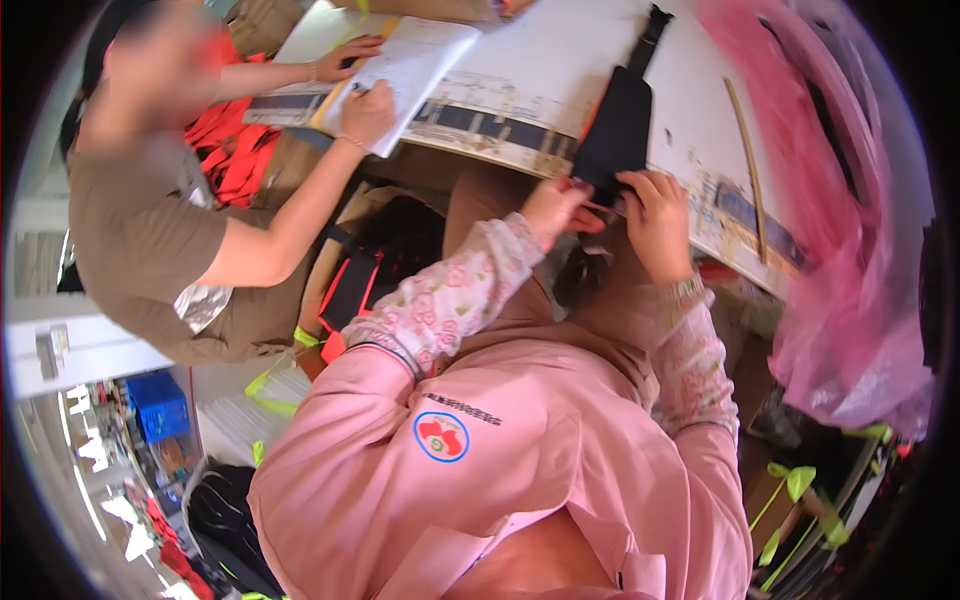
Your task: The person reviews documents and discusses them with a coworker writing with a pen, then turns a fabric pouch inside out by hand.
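Note:
A black padded strap piece (617, 125) lies on the worktable, its narrow webbing end pointing away from me and its wide end at the near edge. My left hand (560, 210) is closed, pinching the near end of the strap piece from the left. On the other side, my right hand (658, 215) has its bent fingers and thumb closed on the near right corner. A thin strip of orange-red shows along the strap's left edge. What lies between my fingertips is too small to make out.
The white worktable (515, 85) has a worn edge. A thin wooden stick (745, 165) and pink plastic sheeting (835, 230) are on the right. To the left, a co-worker (150, 220) writes in an open notebook (410, 75). A box with black and red pieces (350, 285) stands below.

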A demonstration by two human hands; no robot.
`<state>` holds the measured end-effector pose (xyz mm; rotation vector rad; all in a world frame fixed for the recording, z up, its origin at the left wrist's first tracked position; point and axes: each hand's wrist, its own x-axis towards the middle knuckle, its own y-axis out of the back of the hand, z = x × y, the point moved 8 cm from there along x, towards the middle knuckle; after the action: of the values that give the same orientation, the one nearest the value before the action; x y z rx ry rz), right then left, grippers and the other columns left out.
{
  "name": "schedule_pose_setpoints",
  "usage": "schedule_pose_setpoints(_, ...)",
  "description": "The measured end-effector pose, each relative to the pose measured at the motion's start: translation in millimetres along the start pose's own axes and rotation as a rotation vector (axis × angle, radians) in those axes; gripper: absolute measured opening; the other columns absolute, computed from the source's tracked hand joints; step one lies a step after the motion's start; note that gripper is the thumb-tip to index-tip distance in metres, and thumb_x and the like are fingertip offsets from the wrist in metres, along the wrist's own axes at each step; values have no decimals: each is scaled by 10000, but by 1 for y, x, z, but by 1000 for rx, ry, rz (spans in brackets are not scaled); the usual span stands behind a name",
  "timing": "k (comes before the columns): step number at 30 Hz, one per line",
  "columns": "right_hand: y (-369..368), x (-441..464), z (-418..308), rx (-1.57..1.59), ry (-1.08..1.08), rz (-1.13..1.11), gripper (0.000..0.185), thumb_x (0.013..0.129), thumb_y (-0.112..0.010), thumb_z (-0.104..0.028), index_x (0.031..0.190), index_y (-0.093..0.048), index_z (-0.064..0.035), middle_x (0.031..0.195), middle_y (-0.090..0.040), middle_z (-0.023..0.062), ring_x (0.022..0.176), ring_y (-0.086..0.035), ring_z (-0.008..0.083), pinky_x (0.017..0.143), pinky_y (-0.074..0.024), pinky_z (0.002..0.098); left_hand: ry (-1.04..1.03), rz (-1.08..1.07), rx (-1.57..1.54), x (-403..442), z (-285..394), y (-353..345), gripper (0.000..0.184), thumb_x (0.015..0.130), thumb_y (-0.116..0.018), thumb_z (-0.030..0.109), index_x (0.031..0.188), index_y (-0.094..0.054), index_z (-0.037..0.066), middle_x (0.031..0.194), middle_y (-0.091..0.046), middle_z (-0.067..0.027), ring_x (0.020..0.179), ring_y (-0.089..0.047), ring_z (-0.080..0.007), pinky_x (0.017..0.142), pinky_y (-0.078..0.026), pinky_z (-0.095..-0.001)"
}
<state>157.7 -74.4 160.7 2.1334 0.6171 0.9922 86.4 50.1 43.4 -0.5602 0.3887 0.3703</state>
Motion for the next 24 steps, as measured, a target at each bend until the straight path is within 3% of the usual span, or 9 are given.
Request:
schedule_pose_setpoints(3,6,3,-22,-46,45,32,306,761,-702,-86,1067,-693,-110,1081,-627,68,1067,-567,298,980,-401,450,-29,-8,33,-1,-12,-9,226,949,-569,155,1083,-579,-27,898,-694,-169,663,-704,-246,631,-616,-342)
schedule_pose_setpoints(9,-15,-1,-10,-77,30,-121,381,734,-697,-71,1111,-686,-122,1137,-611,85,1102,-558,301,1034,-378,461,154,-42,-38,-3,-38,-10,264,957,-514,168,1118,-593,-26,887,-690,-177,669,-698,-252,654,-604,-377)
schedule_pose_setpoints(12,-11,-2,-12,-69,54,-123,344,786,-679,-63,1128,-669,-94,1160,-605,109,1127,-545,325,1034,-369,459,191,-152,-96,-6,-37,-17,295,963,-524,204,1148,-577,-18,1004,-672,-174,761,-703,-262,717,-601,-403)
schedule_pose_setpoints(15,10,-4,-38,-125,141,32,263,817,-662,-58,1079,-684,-73,1128,-618,108,1150,-552,315,1039,-377,482,187,-257,-94,1,-40,-25,273,967,-538,213,1174,-580,39,1037,-656,-121,858,-694,-230,760,-589,-385)
schedule_pose_setpoints(17,15,-12,-58,24,165,10,233,844,-653,-58,1075,-664,-33,1109,-627,126,1120,-579,321,986,-433,455,120,-268,-67,5,-39,-30,258,968,-544,210,1180,-586,68,1011,-657,-96,883,-687,-205,765,-582,-364)
schedule_pose_setpoints(18,10,-20,-63,71,165,-25,239,839,-656,-54,1076,-659,-28,1107,-629,130,1106,-587,322,966,-450,445,29,-193,-36,21,-50,-18,201,957,-531,178,1067,-622,37,955,-687,-105,785,-704,-209,690,-594,-372)
schedule_pose_setpoints(21,-8,-31,-52,-2,153,-16,284,824,-644,-23,1107,-644,4,1119,-635,153,1044,-604,333,897,-492,422,82,-164,54,40,-76,-3,287,964,-567,218,1207,-590,67,1032,-672,-77,922,-674,-171,774,-569,-324)
schedule_pose_setpoints(24,-15,-32,-29,-28,73,-79,340,818,-624,-17,1154,-623,36,1178,-627,178,1021,-594,357,908,-480,435,58,-213,-3,26,-64,-17,304,961,-587,229,1197,-609,37,984,-685,-84,838,-687,-178,734,-579,-324)
